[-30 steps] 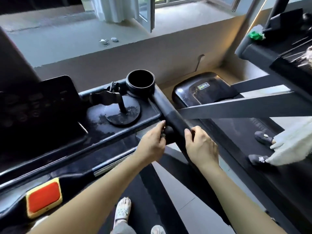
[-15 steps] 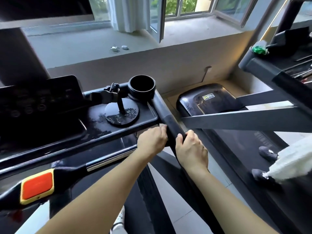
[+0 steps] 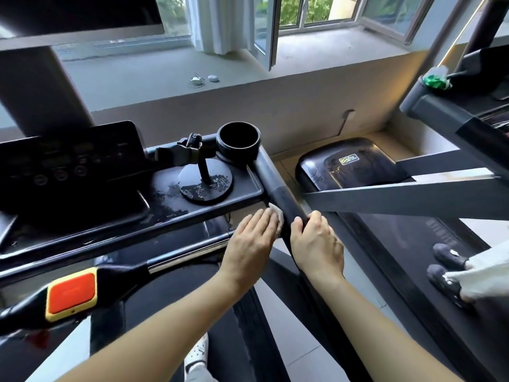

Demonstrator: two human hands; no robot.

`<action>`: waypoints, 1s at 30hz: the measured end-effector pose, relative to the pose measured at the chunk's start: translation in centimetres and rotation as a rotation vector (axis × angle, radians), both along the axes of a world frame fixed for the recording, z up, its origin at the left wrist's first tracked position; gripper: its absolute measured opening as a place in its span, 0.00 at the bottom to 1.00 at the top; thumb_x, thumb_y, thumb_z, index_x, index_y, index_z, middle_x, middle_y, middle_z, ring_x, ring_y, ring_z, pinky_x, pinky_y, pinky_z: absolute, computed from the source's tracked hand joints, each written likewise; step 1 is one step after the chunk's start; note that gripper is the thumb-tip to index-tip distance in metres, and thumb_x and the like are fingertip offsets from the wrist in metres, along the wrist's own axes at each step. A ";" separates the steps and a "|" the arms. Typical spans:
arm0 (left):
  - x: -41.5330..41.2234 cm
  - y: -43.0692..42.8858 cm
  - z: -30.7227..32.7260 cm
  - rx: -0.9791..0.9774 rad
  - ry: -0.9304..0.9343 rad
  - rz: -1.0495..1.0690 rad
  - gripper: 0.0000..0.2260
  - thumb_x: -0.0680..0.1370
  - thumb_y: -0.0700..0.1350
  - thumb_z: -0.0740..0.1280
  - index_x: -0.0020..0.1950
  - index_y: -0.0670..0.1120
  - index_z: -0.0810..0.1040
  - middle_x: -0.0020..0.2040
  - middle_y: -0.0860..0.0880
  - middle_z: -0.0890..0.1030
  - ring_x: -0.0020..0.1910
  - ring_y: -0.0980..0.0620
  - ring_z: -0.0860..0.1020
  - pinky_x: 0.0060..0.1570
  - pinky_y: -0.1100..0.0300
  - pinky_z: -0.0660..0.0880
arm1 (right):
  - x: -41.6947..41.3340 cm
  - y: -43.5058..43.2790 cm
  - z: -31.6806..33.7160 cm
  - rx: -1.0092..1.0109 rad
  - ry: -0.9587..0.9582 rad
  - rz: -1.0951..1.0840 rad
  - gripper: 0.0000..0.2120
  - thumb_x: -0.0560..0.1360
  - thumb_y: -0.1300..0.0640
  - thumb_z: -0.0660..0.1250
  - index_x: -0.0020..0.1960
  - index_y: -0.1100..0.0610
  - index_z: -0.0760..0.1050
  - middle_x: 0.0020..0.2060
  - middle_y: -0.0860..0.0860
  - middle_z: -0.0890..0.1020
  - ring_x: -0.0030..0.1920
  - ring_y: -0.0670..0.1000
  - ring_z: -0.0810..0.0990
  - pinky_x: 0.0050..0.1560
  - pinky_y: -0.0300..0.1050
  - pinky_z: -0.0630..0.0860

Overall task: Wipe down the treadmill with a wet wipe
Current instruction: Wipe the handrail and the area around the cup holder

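Centre frame: left hand (image 3: pixel 252 239) presses the wipe (image 3: pixel 276 216) flat-fingered against the rail (image 3: pixel 278 186); right hand (image 3: pixel 316 242) curls round it. Unpinched, the wipe could slip.

Daylight enters through windows (image 3: pixel 316 9) above a wide grey sill (image 3: pixel 137 78), white curtain (image 3: pixel 220 20) hanging.

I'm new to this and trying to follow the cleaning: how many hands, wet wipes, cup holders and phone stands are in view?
hands: 2 (left hand presses the wet wipe; right hand grips the handrail)
wet wipe: 1
cup holder: 1
phone stand: 1
Total: 5
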State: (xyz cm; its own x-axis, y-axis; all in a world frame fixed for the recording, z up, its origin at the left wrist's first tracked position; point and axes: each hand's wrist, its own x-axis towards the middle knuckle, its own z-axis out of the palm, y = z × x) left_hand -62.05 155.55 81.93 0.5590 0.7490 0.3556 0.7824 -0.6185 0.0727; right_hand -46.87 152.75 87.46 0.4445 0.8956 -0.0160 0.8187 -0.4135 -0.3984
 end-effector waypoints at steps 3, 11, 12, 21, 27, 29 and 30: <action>-0.9 -3.2 -1.3 0.106 0.051 -0.148 0.23 0.78 0.36 0.61 0.74 0.42 0.75 0.77 0.40 0.69 0.78 0.40 0.65 0.76 0.44 0.64 | 0.1 -0.2 0.0 -0.006 0.014 0.000 0.18 0.83 0.44 0.54 0.59 0.58 0.71 0.57 0.56 0.80 0.59 0.60 0.78 0.53 0.54 0.73; 2.8 -4.0 1.3 -1.016 -1.474 0.785 0.09 0.81 0.42 0.69 0.42 0.42 0.81 0.38 0.43 0.84 0.37 0.47 0.82 0.32 0.58 0.77 | 0.1 0.0 0.3 -0.005 0.016 0.022 0.19 0.83 0.44 0.53 0.60 0.59 0.71 0.58 0.56 0.79 0.59 0.59 0.78 0.54 0.54 0.73; 3.5 -3.4 1.4 -1.119 -1.674 0.864 0.07 0.80 0.36 0.68 0.42 0.40 0.80 0.39 0.41 0.84 0.37 0.46 0.82 0.31 0.59 0.78 | 0.1 -0.2 0.3 -0.002 0.017 0.023 0.19 0.83 0.44 0.53 0.61 0.59 0.71 0.58 0.56 0.79 0.60 0.59 0.78 0.54 0.54 0.73; 4.8 0.2 -1.2 -1.438 -2.360 0.751 0.15 0.78 0.31 0.66 0.65 0.34 0.79 0.59 0.36 0.82 0.58 0.40 0.82 0.50 0.51 0.84 | 0.2 -0.2 0.2 -0.005 -0.007 0.032 0.19 0.83 0.44 0.53 0.61 0.58 0.71 0.57 0.55 0.79 0.59 0.58 0.78 0.53 0.53 0.73; 4.9 0.0 -1.6 -1.443 -2.612 0.549 0.30 0.70 0.33 0.74 0.72 0.35 0.74 0.64 0.35 0.80 0.56 0.41 0.82 0.50 0.49 0.84 | 0.6 0.1 -0.2 -0.019 -0.013 0.015 0.19 0.83 0.44 0.53 0.61 0.58 0.70 0.58 0.55 0.79 0.60 0.59 0.78 0.52 0.54 0.72; 5.3 -0.3 -1.1 -1.408 -2.516 0.699 0.21 0.78 0.32 0.66 0.72 0.33 0.74 0.63 0.34 0.80 0.52 0.41 0.83 0.43 0.53 0.85 | 0.5 0.3 -0.2 -0.019 -0.007 0.003 0.19 0.83 0.45 0.53 0.61 0.58 0.70 0.58 0.56 0.79 0.60 0.59 0.77 0.53 0.54 0.72; 5.3 -0.7 -1.0 -1.399 -2.462 0.754 0.18 0.80 0.30 0.63 0.70 0.32 0.75 0.60 0.33 0.82 0.50 0.41 0.84 0.40 0.54 0.85 | 0.4 0.3 -0.2 -0.023 -0.005 0.003 0.19 0.83 0.45 0.53 0.61 0.58 0.70 0.58 0.56 0.79 0.60 0.60 0.77 0.53 0.54 0.72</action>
